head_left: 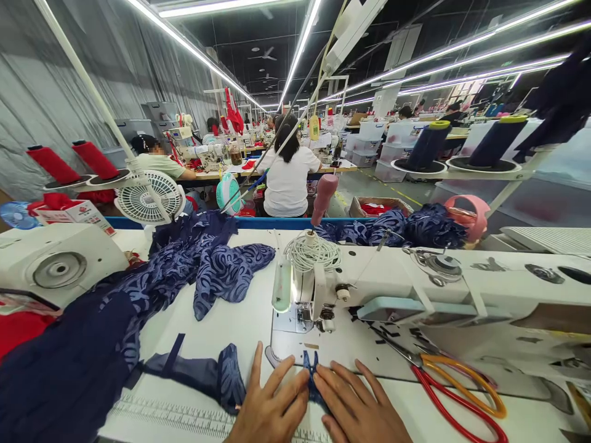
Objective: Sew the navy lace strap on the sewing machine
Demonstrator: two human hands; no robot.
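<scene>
My left hand (270,403) and my right hand (357,406) lie side by side on the white sewing table (240,332), pinching a small piece of navy patterned fabric (311,372) between their fingertips. The piece sits just in front of the presser foot of the white sewing machine (415,289). A folded strip of the same navy fabric (198,372) trails off to the left of my left hand.
Orange-handled scissors (457,387) lie to the right of my right hand. A heap of navy patterned cloth (184,264) covers the table's left side. A second machine (55,258) stands at far left, and a small fan (148,197) behind. Other workers sit at benches beyond.
</scene>
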